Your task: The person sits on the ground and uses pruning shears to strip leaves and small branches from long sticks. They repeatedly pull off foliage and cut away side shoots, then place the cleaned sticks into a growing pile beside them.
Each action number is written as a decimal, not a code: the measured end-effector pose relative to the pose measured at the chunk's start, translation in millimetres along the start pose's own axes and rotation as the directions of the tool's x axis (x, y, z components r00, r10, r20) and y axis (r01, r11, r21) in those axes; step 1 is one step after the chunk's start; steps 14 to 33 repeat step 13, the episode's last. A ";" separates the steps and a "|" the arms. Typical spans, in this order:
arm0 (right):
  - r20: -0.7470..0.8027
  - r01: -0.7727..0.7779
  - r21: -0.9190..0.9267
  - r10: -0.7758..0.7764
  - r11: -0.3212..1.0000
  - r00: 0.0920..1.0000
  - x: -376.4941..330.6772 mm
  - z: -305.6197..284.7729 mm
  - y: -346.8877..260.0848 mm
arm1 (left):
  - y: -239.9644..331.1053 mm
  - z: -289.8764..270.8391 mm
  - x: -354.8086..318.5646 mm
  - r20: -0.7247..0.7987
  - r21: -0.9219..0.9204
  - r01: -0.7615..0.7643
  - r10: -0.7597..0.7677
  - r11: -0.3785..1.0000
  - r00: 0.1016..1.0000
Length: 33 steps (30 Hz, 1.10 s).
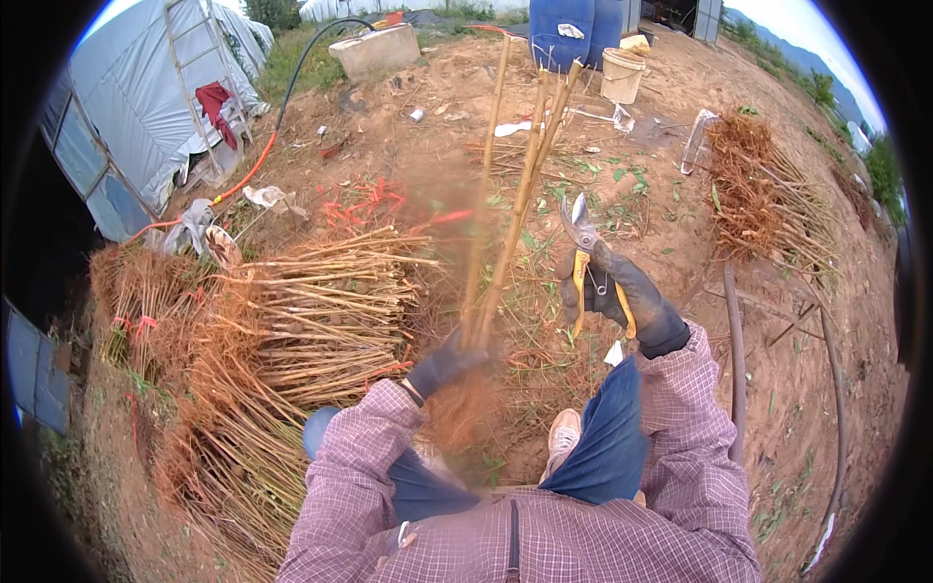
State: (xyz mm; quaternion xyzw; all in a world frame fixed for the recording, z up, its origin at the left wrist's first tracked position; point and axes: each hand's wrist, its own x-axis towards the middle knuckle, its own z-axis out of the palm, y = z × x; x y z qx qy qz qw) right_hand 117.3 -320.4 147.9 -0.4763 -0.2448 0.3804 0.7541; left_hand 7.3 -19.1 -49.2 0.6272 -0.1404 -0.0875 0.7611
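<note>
My left hand [443,367], in a dark glove, is closed round a few long woody saplings [517,219]. They stand nearly upright, and their brown fibrous roots hang blurred below my fist. In my gloved right hand [641,299] are pruning shears [581,238] with yellow handles. Their metal blades point up and away from me, slightly parted, and stay apart from the saplings. Close to my left arm lies a large pile of rooted saplings [330,301], cut stem ends facing right.
Another heap of rooted saplings [753,189] lies at the far right. Red ties [364,202] are scattered beyond the left pile. Blue barrels [573,34] and a pale bucket [622,76] stand at the back. A metal pipe [736,364] runs along my right, over bare soil.
</note>
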 end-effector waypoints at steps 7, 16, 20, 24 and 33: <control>-0.054 -0.038 -0.145 0.030 0.989 0.998 24.0 -0.3 -4.7 | 9.9 12.5 -2.9 0.055 -0.177 0.061 -0.052 0.982 0.997; 0.005 0.026 -0.094 -0.025 0.995 1.000 38.2 6.2 -18.8 | -29.2 -18.3 -3.3 0.092 0.036 0.103 -0.106 0.994 0.990; 0.005 0.026 -0.094 -0.025 0.995 1.000 38.2 6.2 -18.8 | -29.2 -18.3 -3.3 0.092 0.036 0.103 -0.106 0.994 0.990; 0.005 0.026 -0.094 -0.025 0.995 1.000 38.2 6.2 -18.8 | -29.2 -18.3 -3.3 0.092 0.036 0.103 -0.106 0.994 0.990; 0.005 0.026 -0.094 -0.025 0.995 1.000 38.2 6.2 -18.8 | -29.2 -18.3 -3.3 0.092 0.036 0.103 -0.106 0.994 0.990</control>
